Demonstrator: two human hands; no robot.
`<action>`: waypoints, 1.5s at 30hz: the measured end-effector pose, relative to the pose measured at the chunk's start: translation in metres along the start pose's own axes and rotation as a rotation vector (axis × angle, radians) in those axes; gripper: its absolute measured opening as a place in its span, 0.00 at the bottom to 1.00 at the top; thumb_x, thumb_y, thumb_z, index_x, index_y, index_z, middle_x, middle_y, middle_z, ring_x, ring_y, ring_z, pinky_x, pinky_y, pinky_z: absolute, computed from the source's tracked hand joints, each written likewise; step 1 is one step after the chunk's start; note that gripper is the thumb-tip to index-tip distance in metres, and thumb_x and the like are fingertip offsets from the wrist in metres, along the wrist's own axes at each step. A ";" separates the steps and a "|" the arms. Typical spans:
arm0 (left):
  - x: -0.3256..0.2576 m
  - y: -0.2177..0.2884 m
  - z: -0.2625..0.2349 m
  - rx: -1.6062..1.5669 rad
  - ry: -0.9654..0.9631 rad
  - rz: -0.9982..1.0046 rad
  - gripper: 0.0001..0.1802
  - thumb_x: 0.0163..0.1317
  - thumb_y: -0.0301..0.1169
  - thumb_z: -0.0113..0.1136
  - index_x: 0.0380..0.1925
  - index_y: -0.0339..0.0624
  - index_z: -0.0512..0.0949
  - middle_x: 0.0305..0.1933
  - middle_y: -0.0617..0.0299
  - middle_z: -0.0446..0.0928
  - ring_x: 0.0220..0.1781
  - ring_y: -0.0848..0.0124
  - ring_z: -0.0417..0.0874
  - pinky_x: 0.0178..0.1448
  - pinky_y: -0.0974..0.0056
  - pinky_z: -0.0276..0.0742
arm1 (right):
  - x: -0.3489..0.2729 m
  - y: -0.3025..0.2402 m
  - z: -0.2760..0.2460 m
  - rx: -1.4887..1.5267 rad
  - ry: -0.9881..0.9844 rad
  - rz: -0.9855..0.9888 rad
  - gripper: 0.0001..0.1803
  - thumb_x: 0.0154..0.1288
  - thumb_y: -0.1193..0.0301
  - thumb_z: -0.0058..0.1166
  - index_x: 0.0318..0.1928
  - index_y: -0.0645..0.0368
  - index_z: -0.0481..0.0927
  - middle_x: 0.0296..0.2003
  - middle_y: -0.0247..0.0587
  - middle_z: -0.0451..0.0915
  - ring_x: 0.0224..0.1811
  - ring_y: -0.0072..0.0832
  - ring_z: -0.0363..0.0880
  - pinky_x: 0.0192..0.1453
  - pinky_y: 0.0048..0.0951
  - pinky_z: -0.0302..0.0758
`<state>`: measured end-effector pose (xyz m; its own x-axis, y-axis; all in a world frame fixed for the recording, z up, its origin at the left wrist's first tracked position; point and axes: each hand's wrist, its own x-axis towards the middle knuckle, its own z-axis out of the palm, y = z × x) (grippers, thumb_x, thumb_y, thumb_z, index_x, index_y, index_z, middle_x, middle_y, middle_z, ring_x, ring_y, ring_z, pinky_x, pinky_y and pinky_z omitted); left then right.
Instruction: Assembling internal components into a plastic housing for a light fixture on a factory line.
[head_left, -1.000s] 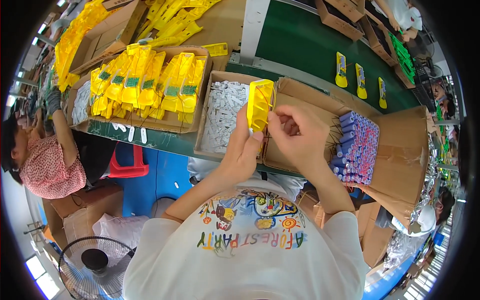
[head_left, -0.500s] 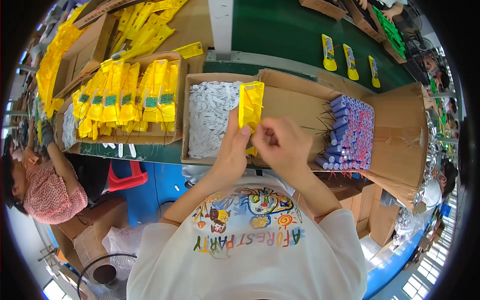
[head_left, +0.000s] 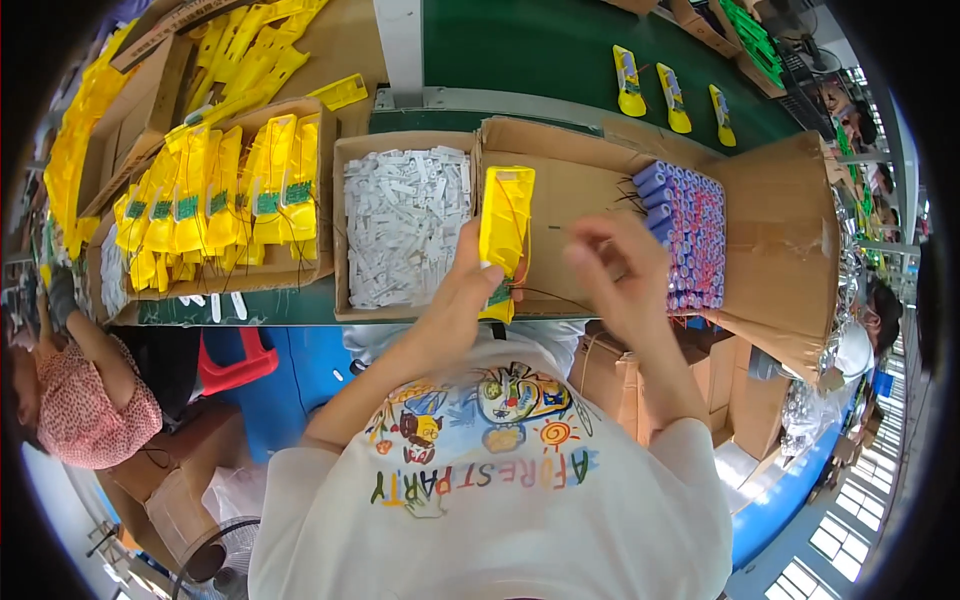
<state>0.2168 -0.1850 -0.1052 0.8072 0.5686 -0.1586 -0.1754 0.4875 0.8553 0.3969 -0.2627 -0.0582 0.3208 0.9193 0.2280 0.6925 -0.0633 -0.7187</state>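
Note:
My left hand [head_left: 462, 300] grips a yellow plastic housing [head_left: 507, 215], held upright above the cardboard boxes. Near its lower end a green circuit board shows partly, and thin dark wires trail off to the right. My right hand [head_left: 625, 275] is apart from the housing, a little blurred, with loosely bent fingers spread and nothing visible in them. It is nearest to a block of purple cylindrical batteries [head_left: 690, 240] with red and black leads, standing in the right end of a cardboard box [head_left: 560, 160].
Small white plastic pieces [head_left: 405, 230] fill a box left of the housing. Further left, a carton [head_left: 325, 200] holds yellow housings with circuit boards [head_left: 205, 195]. Three yellow assemblies [head_left: 672, 100] lie on the green bench [head_left: 520, 60]. Another person [head_left: 105, 410] sits at the left.
My right hand has let go of the wire area at the housing and moved right toward the batteries. My left hand still holds the housing. The view has shifted slightly.

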 end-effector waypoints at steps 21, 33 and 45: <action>0.007 -0.005 0.004 0.097 -0.059 -0.029 0.17 0.69 0.25 0.44 0.55 0.41 0.54 0.39 0.59 0.69 0.37 0.73 0.74 0.41 0.67 0.75 | 0.004 0.061 -0.040 -0.702 0.158 -0.235 0.13 0.44 0.77 0.65 0.34 0.60 0.79 0.30 0.41 0.78 0.31 0.39 0.76 0.35 0.35 0.75; -0.010 -0.001 -0.013 0.116 -0.013 0.005 0.28 0.67 0.23 0.45 0.64 0.44 0.50 0.47 0.60 0.67 0.45 0.75 0.72 0.49 0.68 0.73 | 0.013 -0.034 0.014 -0.322 -0.314 -0.715 0.24 0.44 0.85 0.58 0.47 0.62 0.80 0.49 0.45 0.78 0.46 0.39 0.80 0.47 0.31 0.80; -0.056 0.027 -0.047 0.466 0.026 -0.126 0.35 0.62 0.47 0.59 0.57 0.34 0.57 0.41 0.50 0.77 0.44 0.61 0.80 0.49 0.61 0.73 | 0.076 -0.033 0.075 0.538 -0.648 0.018 0.12 0.71 0.67 0.40 0.40 0.62 0.75 0.36 0.36 0.77 0.35 0.21 0.72 0.43 0.21 0.69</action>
<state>0.1407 -0.1727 -0.0967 0.7906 0.5433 -0.2826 0.1992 0.2082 0.9576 0.3499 -0.1618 -0.0663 -0.2194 0.9715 -0.0901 0.2354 -0.0369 -0.9712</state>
